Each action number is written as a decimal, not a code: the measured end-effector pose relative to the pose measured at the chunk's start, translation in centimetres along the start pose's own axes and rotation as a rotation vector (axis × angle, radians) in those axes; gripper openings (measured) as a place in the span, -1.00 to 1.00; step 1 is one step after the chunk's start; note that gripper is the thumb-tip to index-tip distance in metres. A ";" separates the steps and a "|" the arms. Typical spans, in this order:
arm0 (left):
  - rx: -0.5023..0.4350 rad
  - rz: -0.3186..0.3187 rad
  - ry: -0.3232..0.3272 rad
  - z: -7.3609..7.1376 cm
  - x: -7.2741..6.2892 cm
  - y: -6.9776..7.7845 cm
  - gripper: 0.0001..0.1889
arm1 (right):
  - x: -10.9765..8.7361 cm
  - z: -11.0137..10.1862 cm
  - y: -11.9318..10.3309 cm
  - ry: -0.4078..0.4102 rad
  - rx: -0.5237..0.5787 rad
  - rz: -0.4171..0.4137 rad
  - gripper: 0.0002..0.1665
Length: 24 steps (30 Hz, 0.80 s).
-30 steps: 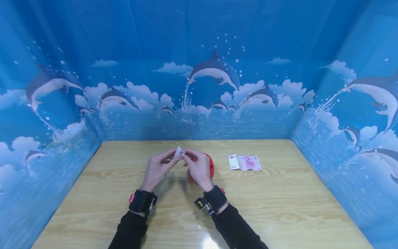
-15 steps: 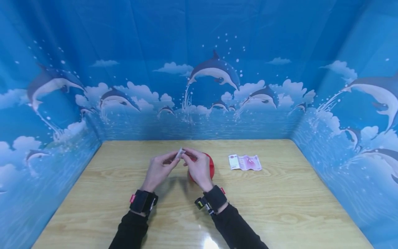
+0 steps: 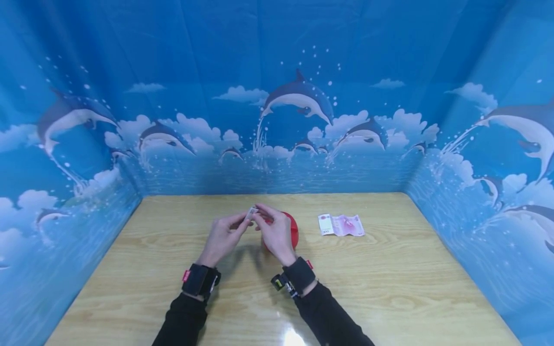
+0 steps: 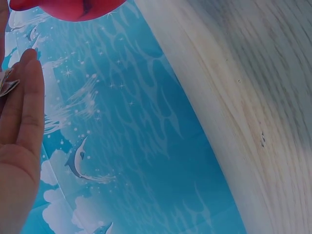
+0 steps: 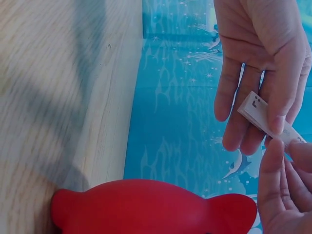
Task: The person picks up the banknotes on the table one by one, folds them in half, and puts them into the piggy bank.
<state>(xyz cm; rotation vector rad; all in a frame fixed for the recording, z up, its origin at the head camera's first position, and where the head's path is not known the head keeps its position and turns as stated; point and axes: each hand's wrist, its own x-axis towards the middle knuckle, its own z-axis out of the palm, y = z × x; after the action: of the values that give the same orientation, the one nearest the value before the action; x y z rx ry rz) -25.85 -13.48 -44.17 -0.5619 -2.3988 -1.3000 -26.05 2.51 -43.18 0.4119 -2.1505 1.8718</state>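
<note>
Above the table both hands meet over a small folded banknote [image 3: 252, 212]. My left hand [image 3: 220, 239] pinches one end between thumb and fingers. My right hand [image 3: 278, 234] pinches the other end with thumb and forefinger. The folded banknote [image 5: 265, 116] looks like a narrow, pale strip with dark marks in the right wrist view. Just beneath my right hand stands a glossy red piggy bank [image 3: 294, 232], partly hidden by that hand. Its rounded body [image 5: 146, 207] and ear-like bumps show in the right wrist view. Only the note's edge [image 4: 9, 87] appears in the left wrist view.
A pink and white banknote [image 3: 341, 225] lies creased and spread out on the wooden table [image 3: 389, 283], right of the piggy bank. Blue curtains [image 3: 195, 173] printed with dolphins enclose the table's back and both sides.
The banknote between my fingers has become smaller and narrower, folded down from a raised pale flap. My hands have barely shifted; the piggy bank and the spread note stay in place.
</note>
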 end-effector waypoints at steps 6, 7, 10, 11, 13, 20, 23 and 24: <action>-0.017 -0.003 -0.015 0.0 0.0 -0.1 -0.70 | 0.1 0.1 0.1 0.011 0.001 -0.024 -0.58; -0.021 -0.001 -0.016 0.0 0.0 -0.2 -0.70 | 0.1 0.1 0.1 0.011 0.000 -0.027 -0.59; -0.034 0.004 -0.025 0.0 0.0 -0.2 -0.71 | 0.1 0.2 0.2 0.010 -0.020 -0.031 -0.60; -0.041 0.003 -0.028 0.0 0.0 -0.2 -0.71 | 0.1 0.2 0.2 0.011 -0.037 -0.032 -0.60; -0.057 -0.005 -0.040 0.0 0.0 -0.1 -0.72 | 0.0 0.1 0.2 0.013 -0.066 -0.030 -0.63; -0.122 -0.062 -0.067 0.1 0.0 0.0 -0.73 | 0.0 0.0 0.0 0.021 -0.090 -0.003 -0.72; -0.128 -0.064 -0.045 0.1 0.0 0.1 -0.73 | 0.1 0.0 -0.1 0.029 -0.055 0.002 -0.72; -0.123 -0.061 -0.034 0.1 0.0 0.1 -0.73 | 0.1 0.0 -0.1 0.034 -0.041 0.004 -0.72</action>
<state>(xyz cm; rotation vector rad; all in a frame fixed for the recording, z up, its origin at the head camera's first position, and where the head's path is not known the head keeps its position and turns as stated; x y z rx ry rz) -25.81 -13.33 -44.17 -0.5530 -2.3929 -1.4826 -26.10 2.44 -43.06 0.3653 -2.1658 1.8199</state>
